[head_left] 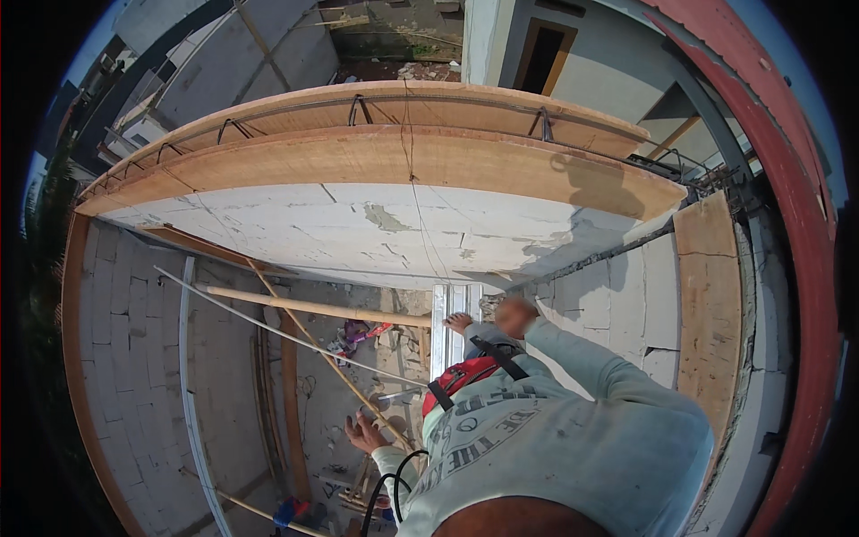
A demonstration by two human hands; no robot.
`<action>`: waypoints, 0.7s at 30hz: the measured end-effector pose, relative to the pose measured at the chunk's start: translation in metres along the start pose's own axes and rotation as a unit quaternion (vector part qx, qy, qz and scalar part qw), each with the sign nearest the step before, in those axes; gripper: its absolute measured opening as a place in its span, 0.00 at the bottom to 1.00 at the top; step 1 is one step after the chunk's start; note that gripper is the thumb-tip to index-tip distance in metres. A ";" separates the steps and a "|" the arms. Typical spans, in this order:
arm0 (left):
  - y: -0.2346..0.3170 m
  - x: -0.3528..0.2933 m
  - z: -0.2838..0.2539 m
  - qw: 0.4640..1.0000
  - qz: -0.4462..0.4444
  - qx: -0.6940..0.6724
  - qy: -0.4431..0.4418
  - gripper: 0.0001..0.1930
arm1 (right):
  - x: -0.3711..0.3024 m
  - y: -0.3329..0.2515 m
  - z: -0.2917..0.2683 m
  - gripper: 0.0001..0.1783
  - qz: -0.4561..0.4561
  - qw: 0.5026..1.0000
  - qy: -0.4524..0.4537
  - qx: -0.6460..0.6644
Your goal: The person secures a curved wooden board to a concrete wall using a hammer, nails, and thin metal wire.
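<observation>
My left hand (365, 436) hangs at my side with its fingers apart and nothing in them. A thin bamboo pole (344, 380) runs just beyond it. On the other side, my right hand (514, 316) is out in front of my hip, smeared by motion, and its fingers cannot be made out. Close by is the white block wall (394, 219). A red waist bag (461, 383) with black straps sits at my middle. My bare foot (458, 322) rests on a silvery metal plank (439, 336).
Wooden formwork boards (358, 159) top the wall, with a rebar cage (362, 109) between them. A round wooden pole (313, 306) and a metal tube (286, 324) cross the drop below. An upright board (707, 295) and red roof edge (787, 116) stand right.
</observation>
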State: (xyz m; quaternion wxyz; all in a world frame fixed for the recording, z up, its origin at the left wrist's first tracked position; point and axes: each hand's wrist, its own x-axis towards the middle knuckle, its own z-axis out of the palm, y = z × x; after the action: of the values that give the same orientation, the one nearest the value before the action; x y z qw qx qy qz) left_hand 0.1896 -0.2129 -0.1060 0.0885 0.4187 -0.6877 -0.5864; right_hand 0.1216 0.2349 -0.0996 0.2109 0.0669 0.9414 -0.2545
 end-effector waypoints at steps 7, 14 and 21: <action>0.279 0.003 0.162 0.823 0.527 0.054 -0.206 0.34 | -0.031 0.025 -0.027 0.14 0.153 0.947 0.167 0.227; 0.430 -0.006 0.305 0.526 0.791 0.265 -0.166 0.37 | -0.071 0.003 -0.118 0.09 0.184 0.751 0.161 0.613; 0.434 0.023 0.356 0.516 0.782 0.254 -0.239 0.30 | -0.108 -0.002 -0.096 0.14 0.182 0.639 0.235 0.709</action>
State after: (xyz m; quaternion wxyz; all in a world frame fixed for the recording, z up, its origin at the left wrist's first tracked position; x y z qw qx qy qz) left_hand -0.2480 0.0151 0.1619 0.2340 -0.4396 -0.8526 -0.1586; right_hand 0.1832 0.2797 0.0227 -0.0875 0.4232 0.4585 -0.7765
